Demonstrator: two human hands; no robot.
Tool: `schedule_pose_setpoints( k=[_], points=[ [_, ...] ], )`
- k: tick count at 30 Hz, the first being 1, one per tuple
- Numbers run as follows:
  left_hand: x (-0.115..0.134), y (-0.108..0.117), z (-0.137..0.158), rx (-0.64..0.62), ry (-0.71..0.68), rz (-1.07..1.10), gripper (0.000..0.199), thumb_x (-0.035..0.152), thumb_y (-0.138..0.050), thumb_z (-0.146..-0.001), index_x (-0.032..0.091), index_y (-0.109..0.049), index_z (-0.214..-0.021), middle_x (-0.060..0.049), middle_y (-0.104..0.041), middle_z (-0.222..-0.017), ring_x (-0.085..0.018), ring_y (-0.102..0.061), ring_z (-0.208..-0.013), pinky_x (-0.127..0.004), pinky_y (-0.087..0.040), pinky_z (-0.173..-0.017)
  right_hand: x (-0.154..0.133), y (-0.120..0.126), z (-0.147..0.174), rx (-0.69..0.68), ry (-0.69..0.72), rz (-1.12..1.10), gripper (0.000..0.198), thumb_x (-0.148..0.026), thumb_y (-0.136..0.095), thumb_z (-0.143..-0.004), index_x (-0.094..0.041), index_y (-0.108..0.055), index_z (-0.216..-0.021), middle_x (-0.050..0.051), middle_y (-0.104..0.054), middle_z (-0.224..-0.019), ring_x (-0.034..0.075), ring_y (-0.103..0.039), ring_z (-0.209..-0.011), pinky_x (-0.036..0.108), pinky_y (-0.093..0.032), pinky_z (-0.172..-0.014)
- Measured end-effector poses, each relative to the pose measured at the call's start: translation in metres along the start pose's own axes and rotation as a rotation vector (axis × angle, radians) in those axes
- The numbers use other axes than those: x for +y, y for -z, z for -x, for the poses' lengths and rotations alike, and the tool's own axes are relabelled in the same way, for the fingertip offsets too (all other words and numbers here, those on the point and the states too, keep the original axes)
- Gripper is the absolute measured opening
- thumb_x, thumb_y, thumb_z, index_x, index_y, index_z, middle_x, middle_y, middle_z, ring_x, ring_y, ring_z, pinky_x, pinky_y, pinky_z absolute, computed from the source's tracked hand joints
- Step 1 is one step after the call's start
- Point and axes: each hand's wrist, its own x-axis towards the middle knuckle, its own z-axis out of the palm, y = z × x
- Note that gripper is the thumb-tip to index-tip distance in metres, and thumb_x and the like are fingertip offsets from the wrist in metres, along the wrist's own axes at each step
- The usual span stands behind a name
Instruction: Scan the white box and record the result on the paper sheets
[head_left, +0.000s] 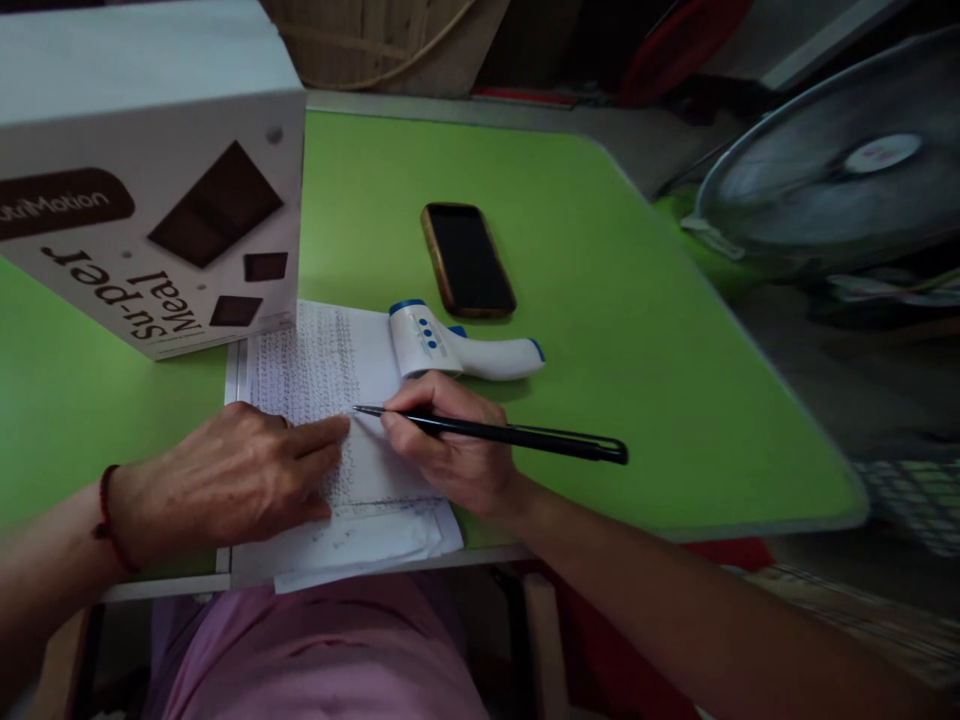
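My right hand [454,440] grips a black pen [536,438], its silver tip resting at the writing on a sheet of paper [382,465]. Dense handwriting covers the left part of that sheet. My left hand [240,480] lies flat on the paper's left side, fingers stretched toward the pen tip. A red cord bracelet circles the left wrist. Just beyond my right hand, a white and blue infrared thermometer [435,345] lies partly on the paper's upper edge. More loose sheets [352,540] stick out at the table's front edge.
A large white carton [247,130] with brown pictures stands at the left, touching the paper's top. A phone [469,260] lies farther back on the green table [637,380]. To the right, past the table edge, is a round fan [825,160].
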Motion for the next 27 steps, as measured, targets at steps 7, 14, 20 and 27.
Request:
schedule_pose_setpoints(
  k=[7,14,20,27],
  points=[
    [-0.0009,-0.0012,-0.0006,-0.012,-0.021,-0.018,0.019,0.023,-0.051,-0.097,0.012,-0.062,-0.108,-0.011,-0.071,-0.104,-0.017,-0.070,-0.070,-0.027,-0.055,-0.056,-0.0004,-0.0002,-0.0004,-0.014,0.001,-0.004,0.011,-0.017,-0.059,-0.081,-0.023,-0.057,-0.072,-0.005,-0.060,-0.060,0.009,-0.052,-0.051,0.022,-0.044,-0.049],
    [-0.0008,-0.0018,-0.0005,-0.024,-0.015,-0.020,0.016,0.021,-0.052,-0.097,0.013,-0.062,-0.104,-0.011,-0.071,-0.103,-0.016,-0.069,-0.069,-0.025,-0.054,-0.055,0.0003,-0.0001,-0.0013,-0.047,-0.033,-0.002,0.010,-0.019,-0.058,-0.082,-0.023,-0.058,-0.073,-0.004,-0.061,-0.062,0.010,-0.052,-0.052,0.023,-0.045,-0.051],
    [-0.0018,-0.0017,-0.0008,-0.018,-0.022,0.004,0.015,0.020,-0.050,-0.096,0.013,-0.062,-0.102,-0.010,-0.070,-0.102,-0.017,-0.069,-0.070,-0.027,-0.056,-0.056,0.0002,-0.0007,-0.0013,-0.057,-0.020,0.006,0.011,-0.019,-0.058,-0.083,-0.023,-0.058,-0.073,-0.005,-0.060,-0.062,0.009,-0.050,-0.051,0.023,-0.043,-0.050],
    [-0.0010,-0.0011,-0.0011,-0.031,-0.028,-0.040,0.014,0.021,-0.052,-0.096,0.013,-0.062,-0.103,-0.010,-0.071,-0.104,-0.015,-0.068,-0.067,-0.026,-0.054,-0.054,-0.0005,-0.0008,-0.0018,-0.044,0.013,0.008,0.012,-0.016,-0.058,-0.082,-0.022,-0.057,-0.072,-0.005,-0.058,-0.060,0.008,-0.048,-0.050,0.022,-0.041,-0.048]
  ],
)
